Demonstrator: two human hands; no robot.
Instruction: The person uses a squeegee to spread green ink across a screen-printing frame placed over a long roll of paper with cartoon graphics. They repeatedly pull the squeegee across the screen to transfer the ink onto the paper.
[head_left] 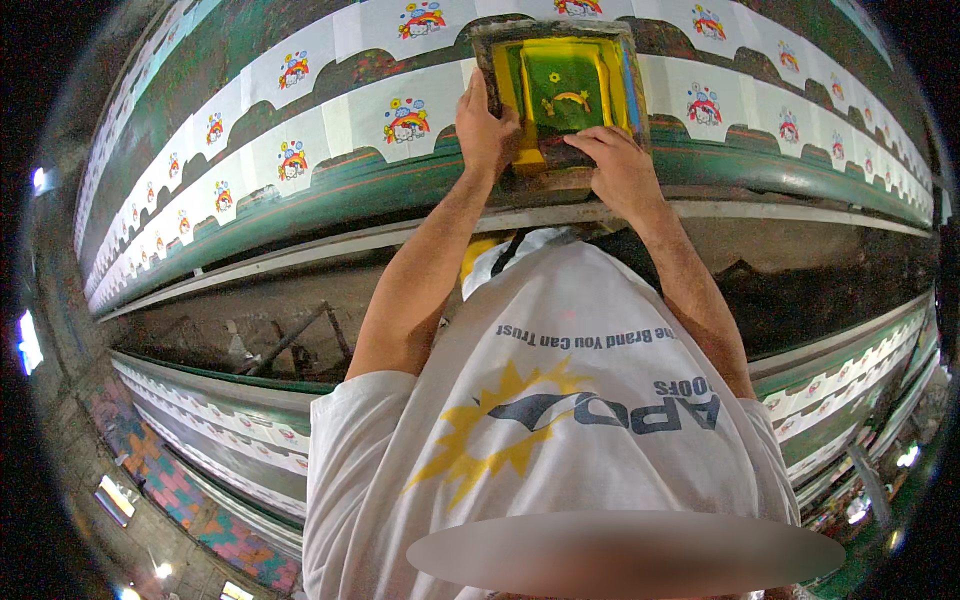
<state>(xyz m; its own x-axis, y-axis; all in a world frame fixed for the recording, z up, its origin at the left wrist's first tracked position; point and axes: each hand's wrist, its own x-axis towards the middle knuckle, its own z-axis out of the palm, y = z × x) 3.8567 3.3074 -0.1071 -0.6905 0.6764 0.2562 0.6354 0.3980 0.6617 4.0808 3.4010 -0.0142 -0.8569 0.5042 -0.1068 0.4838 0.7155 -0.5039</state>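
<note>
Frame (580, 75) with dark rim and yellow-green mesh sits at the near edge of the green bench (350, 190), in line with the nearer row of white pieces (405, 125); left hand (488, 130) grips its left side, fingers along the outer rim; right hand (622, 165) curls over its near right part, fingers bent; cannot tell whether it grips anything; colourful pictures on pieces either side.

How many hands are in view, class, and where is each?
2: the left hand at the left side of the framed screen, the right hand over its lower right part.
</note>
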